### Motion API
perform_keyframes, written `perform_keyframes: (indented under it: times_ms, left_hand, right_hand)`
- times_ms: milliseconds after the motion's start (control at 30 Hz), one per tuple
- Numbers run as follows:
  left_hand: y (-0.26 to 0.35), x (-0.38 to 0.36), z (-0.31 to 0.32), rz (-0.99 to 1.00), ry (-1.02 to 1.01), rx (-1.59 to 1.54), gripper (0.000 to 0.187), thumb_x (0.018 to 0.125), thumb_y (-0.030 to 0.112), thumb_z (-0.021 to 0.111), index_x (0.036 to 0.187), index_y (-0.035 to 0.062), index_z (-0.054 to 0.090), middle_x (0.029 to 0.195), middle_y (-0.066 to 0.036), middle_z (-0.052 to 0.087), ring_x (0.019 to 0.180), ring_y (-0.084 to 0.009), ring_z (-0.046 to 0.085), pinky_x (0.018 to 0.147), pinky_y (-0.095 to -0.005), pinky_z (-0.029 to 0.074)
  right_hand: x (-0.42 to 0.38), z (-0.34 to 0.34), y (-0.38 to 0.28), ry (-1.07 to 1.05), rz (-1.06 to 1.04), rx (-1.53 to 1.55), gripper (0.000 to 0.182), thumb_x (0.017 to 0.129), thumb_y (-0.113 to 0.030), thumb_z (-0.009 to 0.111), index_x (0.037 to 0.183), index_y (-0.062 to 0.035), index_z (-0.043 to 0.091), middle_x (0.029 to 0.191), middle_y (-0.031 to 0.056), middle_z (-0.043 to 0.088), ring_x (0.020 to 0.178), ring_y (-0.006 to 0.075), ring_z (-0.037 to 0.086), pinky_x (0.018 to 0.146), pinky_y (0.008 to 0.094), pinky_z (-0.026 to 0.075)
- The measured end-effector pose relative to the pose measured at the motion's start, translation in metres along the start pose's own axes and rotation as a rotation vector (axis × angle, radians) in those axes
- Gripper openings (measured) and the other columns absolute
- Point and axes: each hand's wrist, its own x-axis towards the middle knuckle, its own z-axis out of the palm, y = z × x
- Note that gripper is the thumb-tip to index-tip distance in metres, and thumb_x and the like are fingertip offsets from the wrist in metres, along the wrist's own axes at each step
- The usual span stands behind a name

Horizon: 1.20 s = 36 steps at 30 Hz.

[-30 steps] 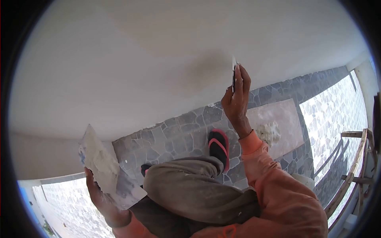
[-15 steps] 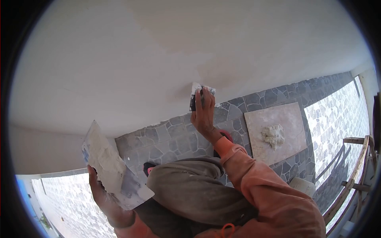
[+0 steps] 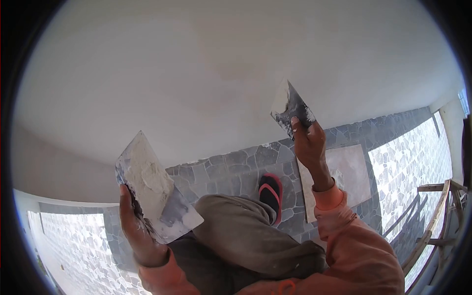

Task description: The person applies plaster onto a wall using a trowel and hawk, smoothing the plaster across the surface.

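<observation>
My left hand point(image 3: 137, 233) is closed around the near edge of a wide steel plastering trowel point(image 3: 179, 214), its handle hidden. A thick layer of pale plaster point(image 3: 147, 179) lies over much of that blade. To the right, my right hand point(image 3: 310, 147) grips a smaller putty knife point(image 3: 296, 105), thumb pressed on its smeared grey blade. White plaster sticks along the blade's left side and corners. The tip of this blade overlaps the pale wall point(image 3: 221, 108) in view. Both blades point up and away from me, with a wide gap between them.
A pinkish board point(image 3: 356, 167) lies on the stone-patterned floor point(image 3: 236, 162), its plaster mound point(image 3: 338, 178) mostly behind my right wrist. My sandalled foot point(image 3: 269, 199) stands left of the board. Wooden poles point(image 3: 437, 216) form a frame at the far right.
My right hand has moved right and turned, so the putty knife's smeared face shows. The left hand and loaded trowel sit slightly higher and further right. A sandalled foot has come into fuller view.
</observation>
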Motion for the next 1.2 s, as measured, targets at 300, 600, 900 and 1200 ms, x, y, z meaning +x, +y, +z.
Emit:
perform_keyframes:
  times_ms: [300,600,900,1200]
  left_hand:
    - [-0.002,0.001,0.007,0.007,-0.023,0.015,0.049,0.098,0.035,0.045,0.132,-0.0012,0.044,0.124,-0.011,0.054,0.109,-0.0216,0.057,0.089,-0.0346,0.048]
    - [-0.006,-0.005,-0.007,0.07,-0.007,-0.022,0.045,0.097,0.02,0.046,0.136,-0.0012,0.039,0.131,-0.016,0.049,0.116,-0.0269,0.053,0.095,-0.0378,0.046]
    - [-0.003,-0.007,-0.004,-0.072,-0.074,-0.38,0.046,0.095,0.009,0.046,0.139,0.0003,0.035,0.134,-0.019,0.045,0.119,-0.0295,0.05,0.094,-0.0392,0.047]
    - [-0.006,-0.004,-0.006,0.012,-0.165,-0.207,0.041,0.099,0.012,0.04,0.138,0.0009,0.037,0.134,-0.017,0.045,0.119,-0.0281,0.05,0.098,-0.0392,0.044]
  right_hand:
    - [0.032,0.034,-0.02,0.147,-0.683,-0.487,0.064,0.073,0.01,0.053,0.134,-0.0058,0.043,0.13,0.0199,0.041,0.123,0.0356,0.041,0.102,0.0474,0.033]
    - [0.037,0.106,0.025,0.353,-0.718,-0.757,0.051,0.079,0.003,0.058,0.129,-0.0058,0.051,0.131,0.0209,0.038,0.122,0.0351,0.041,0.1,0.0539,0.032]
    - [-0.016,0.164,0.134,0.211,-0.76,-0.773,0.045,0.083,-0.004,0.055,0.128,-0.0087,0.051,0.13,0.0205,0.038,0.12,0.0339,0.043,0.104,0.055,0.027]
    - [-0.051,0.087,0.084,-0.077,-0.644,-0.408,0.059,0.07,0.009,0.051,0.129,0.0028,0.045,0.129,0.0228,0.042,0.121,0.0388,0.044,0.102,0.0522,0.034]
